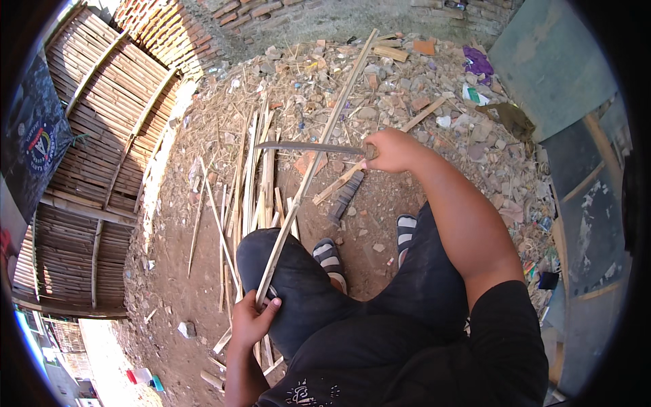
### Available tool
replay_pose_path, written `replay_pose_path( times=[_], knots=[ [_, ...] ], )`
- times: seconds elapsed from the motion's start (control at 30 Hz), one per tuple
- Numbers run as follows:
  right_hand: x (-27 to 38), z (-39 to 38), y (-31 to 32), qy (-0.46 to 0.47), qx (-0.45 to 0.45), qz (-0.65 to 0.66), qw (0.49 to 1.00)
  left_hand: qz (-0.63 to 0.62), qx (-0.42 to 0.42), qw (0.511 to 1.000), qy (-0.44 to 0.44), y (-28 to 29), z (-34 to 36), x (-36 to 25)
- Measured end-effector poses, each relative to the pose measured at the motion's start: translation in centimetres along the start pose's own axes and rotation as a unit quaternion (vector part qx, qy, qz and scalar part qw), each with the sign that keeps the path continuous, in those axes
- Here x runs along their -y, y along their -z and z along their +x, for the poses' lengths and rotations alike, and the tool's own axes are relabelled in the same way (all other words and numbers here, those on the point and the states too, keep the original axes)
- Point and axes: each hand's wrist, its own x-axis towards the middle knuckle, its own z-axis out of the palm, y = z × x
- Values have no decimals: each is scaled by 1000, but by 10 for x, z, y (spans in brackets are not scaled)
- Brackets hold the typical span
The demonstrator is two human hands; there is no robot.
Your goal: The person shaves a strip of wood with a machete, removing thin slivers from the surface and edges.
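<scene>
Both hands are busy: left hand [252, 319] pinches the bamboo strip [313, 166] low on the knee, right hand [393, 150] closes on the knife [308, 146] across it. Shaving step, I judge; next needs steady push.

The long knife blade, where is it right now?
In the head view, the long knife is at centre, held by the right hand, its blade pointing left across the bamboo strip that the left hand holds.

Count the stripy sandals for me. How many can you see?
2. One striped sandal is between the knees, close to the left knee. The other striped sandal is further right, beside the right forearm. Both are partly hidden by the legs.
</scene>
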Motion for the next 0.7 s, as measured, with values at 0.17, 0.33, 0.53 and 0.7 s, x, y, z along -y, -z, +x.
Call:
replay_pose_path(
  times=[0.17, 0.33, 0.53, 0.7],
  knots=[
    [-6, 0, 2, -46, -36, 23, 998, 3, 5, 1000, 10, 1, 2, 1],
    [30, -5, -9, 58, 78, -25, 995, -19, 11, 1000, 20, 1, 1, 1],
    [56, -18, -2, 127, 128, -54, 982, -19, 13, 1000, 13, 2, 0, 7],
    [10, -4, 4, 0, -1, -3, 1000, -22, 7, 1000, 2, 0, 2, 11]
  ],
)
